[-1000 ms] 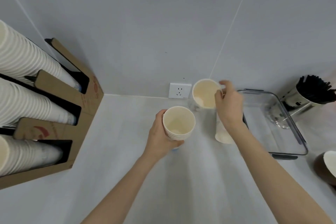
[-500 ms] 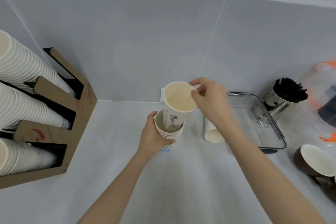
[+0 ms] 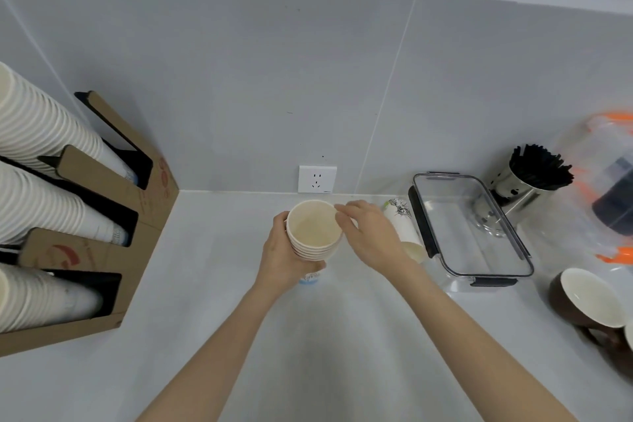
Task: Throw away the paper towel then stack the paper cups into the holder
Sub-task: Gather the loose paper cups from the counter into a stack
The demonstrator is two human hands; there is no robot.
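At a white counter set against a grey tiled wall, a brown cardboard cup holder stands at the far left, its three slanted slots already filled with long rows of nested paper cups, their open mouths facing out toward the camera. Well to the right of it, near the middle of the counter, the person's left hand is wrapped around a short nested stack of paper cups, held upright with the mouth up. The right hand rests its fingertips on the stack's top rim, fingers loose, gripping nothing that can be seen. Just beside that hand, on its far side, one last loose paper cup lies tipped on the counter against a clear plastic container, its long axis running toward the camera, mouth nearest. The right hand is plainly the nearer one, so that cup likely joins the stack next. No paper towel is in view.
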